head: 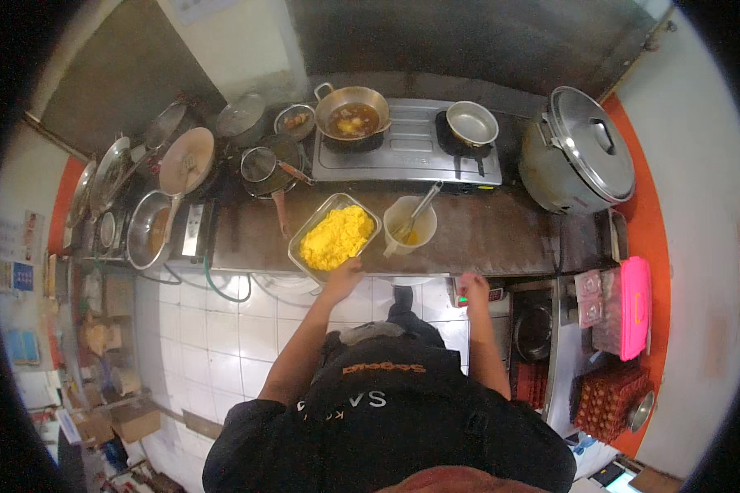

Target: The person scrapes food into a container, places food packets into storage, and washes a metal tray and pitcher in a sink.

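A rectangular metal tray (296, 259) heaped with scrambled egg (337, 238) lies tilted at the counter's front edge. My left hand (344, 276) is at its near right corner; whether the fingers grip the rim cannot be made out. To the right of the tray stands a white plastic jug (430, 222) with a wire whisk (427, 200) leaning in it and some yellow liquid at the bottom. My right hand (473, 285) is raised near the counter's front edge, over a digital scale (497, 295), its fingers curled; what it may hold is unclear.
A wok (379, 101) of oil sits on the gas stove (407, 161), beside a small metal pan (472, 122). A large lidded pot (546, 166) stands right. Left are a strainer (259, 164), a light frying pan (187, 161) and a steel bowl (142, 246). Egg trays (612, 397) are stacked lower right.
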`<action>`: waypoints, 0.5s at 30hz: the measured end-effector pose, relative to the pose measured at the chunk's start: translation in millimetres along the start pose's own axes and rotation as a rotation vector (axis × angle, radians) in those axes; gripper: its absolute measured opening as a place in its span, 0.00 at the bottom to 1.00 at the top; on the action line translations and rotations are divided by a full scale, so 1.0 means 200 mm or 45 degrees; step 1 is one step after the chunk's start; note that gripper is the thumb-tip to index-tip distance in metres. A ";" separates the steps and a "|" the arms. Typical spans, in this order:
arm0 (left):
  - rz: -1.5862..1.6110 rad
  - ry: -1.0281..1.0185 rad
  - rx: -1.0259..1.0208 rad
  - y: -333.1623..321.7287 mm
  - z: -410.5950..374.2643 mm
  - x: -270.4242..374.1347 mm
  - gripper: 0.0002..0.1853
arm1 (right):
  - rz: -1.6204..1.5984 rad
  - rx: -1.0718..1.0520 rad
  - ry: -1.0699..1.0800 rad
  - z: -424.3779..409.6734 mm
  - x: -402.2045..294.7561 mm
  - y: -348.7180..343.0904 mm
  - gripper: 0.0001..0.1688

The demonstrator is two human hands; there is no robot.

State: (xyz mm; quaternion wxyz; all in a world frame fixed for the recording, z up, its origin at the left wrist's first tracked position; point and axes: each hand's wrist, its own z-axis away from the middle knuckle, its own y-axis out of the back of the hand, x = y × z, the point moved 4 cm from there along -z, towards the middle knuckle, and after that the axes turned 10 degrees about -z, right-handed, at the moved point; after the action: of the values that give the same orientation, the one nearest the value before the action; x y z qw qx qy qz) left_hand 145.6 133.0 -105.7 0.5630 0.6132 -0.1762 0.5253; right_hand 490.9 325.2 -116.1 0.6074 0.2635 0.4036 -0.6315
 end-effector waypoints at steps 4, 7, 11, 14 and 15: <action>-0.103 0.034 -0.081 -0.19 -0.31 0.48 0.22 | 0.045 -0.164 0.099 -0.43 -0.41 -0.18 0.10; -0.125 0.028 -0.134 -0.23 -0.43 0.57 0.22 | 0.056 -0.214 0.160 -0.63 -0.63 -0.29 0.09; -0.056 0.184 0.043 -0.24 -0.47 0.30 0.20 | 0.045 -0.315 0.096 -0.70 -0.81 -0.44 0.09; -0.005 0.427 0.347 -0.09 -0.44 -0.19 0.17 | 0.024 -0.352 0.100 -0.73 -0.79 -0.45 0.09; -0.179 0.520 0.352 -0.08 -0.52 -0.14 0.16 | 0.011 -0.261 0.118 -0.76 -0.80 -0.34 0.09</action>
State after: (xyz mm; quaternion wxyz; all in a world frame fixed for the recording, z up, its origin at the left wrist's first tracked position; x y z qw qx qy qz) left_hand 100.5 218.7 -157.5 0.5328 0.5764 0.0577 0.6168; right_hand 420.5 536.2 -53.9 0.6146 0.2307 0.4925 -0.5714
